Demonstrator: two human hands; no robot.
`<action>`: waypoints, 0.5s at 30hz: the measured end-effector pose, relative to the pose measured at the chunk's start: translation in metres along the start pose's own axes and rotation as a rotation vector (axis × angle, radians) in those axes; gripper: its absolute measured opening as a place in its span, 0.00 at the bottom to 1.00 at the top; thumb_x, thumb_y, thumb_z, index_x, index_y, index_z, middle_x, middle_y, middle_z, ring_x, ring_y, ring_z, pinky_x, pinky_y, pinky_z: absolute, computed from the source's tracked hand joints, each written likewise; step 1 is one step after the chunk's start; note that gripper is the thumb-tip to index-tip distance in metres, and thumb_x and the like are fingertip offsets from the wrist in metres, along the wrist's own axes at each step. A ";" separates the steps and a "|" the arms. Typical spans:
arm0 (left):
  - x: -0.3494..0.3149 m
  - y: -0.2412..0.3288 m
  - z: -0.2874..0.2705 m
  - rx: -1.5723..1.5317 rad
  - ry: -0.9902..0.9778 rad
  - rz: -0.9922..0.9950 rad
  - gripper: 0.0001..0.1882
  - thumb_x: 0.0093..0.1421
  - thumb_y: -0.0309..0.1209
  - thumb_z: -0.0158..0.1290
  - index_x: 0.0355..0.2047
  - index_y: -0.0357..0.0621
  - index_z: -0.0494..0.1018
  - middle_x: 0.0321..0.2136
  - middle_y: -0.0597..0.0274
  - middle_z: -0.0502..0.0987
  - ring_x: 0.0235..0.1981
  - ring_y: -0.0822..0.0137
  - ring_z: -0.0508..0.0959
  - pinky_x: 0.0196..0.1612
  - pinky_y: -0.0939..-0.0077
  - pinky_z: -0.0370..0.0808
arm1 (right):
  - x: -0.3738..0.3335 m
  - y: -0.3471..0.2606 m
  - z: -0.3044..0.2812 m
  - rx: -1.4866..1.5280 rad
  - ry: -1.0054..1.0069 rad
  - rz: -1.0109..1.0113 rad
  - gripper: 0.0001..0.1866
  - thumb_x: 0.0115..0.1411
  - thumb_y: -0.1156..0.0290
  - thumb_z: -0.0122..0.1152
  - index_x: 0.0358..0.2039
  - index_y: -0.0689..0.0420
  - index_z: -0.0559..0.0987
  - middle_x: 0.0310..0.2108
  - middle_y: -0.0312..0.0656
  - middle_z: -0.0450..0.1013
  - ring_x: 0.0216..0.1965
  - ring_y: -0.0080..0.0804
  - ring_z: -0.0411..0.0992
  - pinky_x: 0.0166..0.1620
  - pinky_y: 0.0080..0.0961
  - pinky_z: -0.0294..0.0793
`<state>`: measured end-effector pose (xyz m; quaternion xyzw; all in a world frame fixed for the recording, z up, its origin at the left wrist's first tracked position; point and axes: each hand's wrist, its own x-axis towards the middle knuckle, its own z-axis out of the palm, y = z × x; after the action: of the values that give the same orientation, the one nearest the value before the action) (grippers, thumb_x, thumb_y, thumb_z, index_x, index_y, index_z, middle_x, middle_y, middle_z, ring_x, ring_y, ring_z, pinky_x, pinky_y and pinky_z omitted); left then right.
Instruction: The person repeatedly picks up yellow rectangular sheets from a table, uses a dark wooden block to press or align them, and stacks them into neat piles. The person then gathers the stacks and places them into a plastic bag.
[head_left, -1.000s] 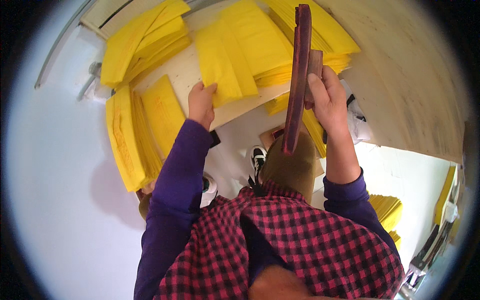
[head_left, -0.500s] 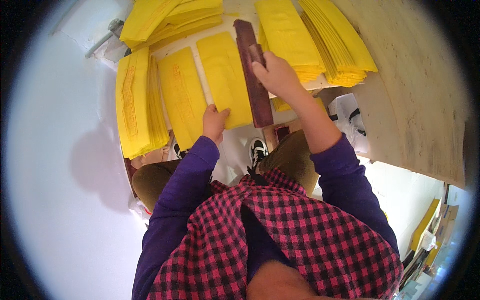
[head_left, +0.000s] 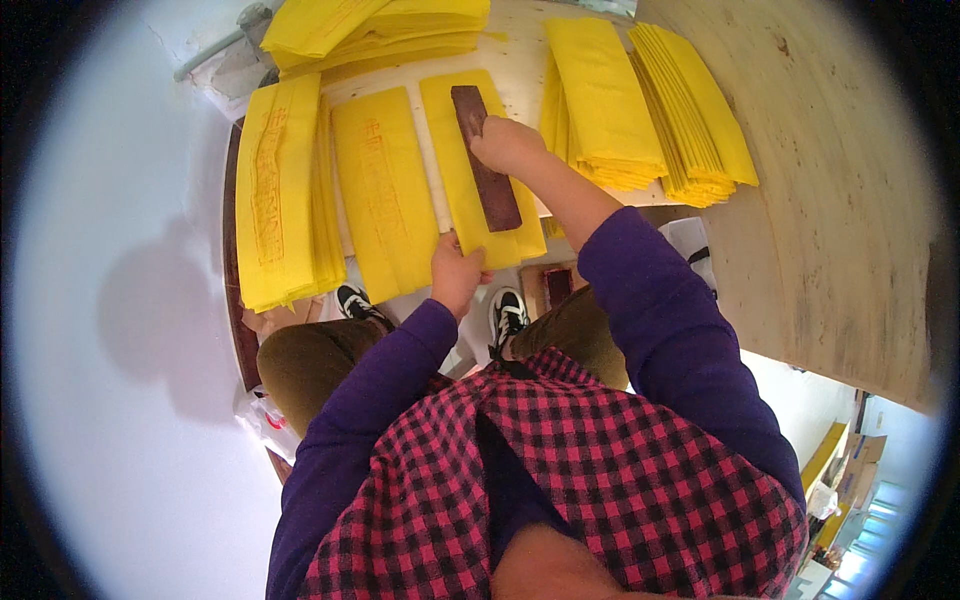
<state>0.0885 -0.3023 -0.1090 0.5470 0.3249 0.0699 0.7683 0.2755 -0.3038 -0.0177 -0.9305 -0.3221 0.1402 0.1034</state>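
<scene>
My right hand point(head_left: 510, 147) is closed around the handle of a long, dark reddish-brown block stamp point(head_left: 497, 200). The stamp lies lengthwise over a plain yellow strip point(head_left: 448, 165), seemingly flat on it; its underside is hidden. At the strip's near end, my left hand point(head_left: 458, 275) pinches the edge between thumb and fingers. Just left of it lies another yellow strip point(head_left: 385, 200) bearing a red printed mark. Farther left, a thick pile of yellow strips point(head_left: 268, 195) shows a similar red mark on top.
Two piles of folded yellow strips, a nearer one point(head_left: 605, 100) and a fanned one point(head_left: 690, 110), stand at the right of the wooden table point(head_left: 515, 50). More yellow pieces point(head_left: 390, 35) lie at the back left. Below the table edge sits a dark red pad in a box point(head_left: 557, 285).
The stamp has moved from upright beside the strip's right edge, leftward and down onto the strip. My left hand stays at the strip's near edge. The view has shifted slightly.
</scene>
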 end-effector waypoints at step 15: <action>-0.004 0.003 -0.003 -0.102 -0.082 -0.041 0.16 0.60 0.26 0.45 0.48 0.38 0.61 0.39 0.59 0.73 0.35 0.69 0.75 0.33 0.75 0.75 | 0.009 -0.001 0.032 0.018 0.029 0.063 0.17 0.54 0.66 0.46 0.38 0.66 0.73 0.34 0.59 0.74 0.38 0.51 0.75 0.41 0.40 0.72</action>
<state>0.0843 -0.3007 -0.1053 0.5029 0.3002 0.0480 0.8091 0.2714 -0.2942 -0.0497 -0.9413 -0.2897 0.1327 0.1117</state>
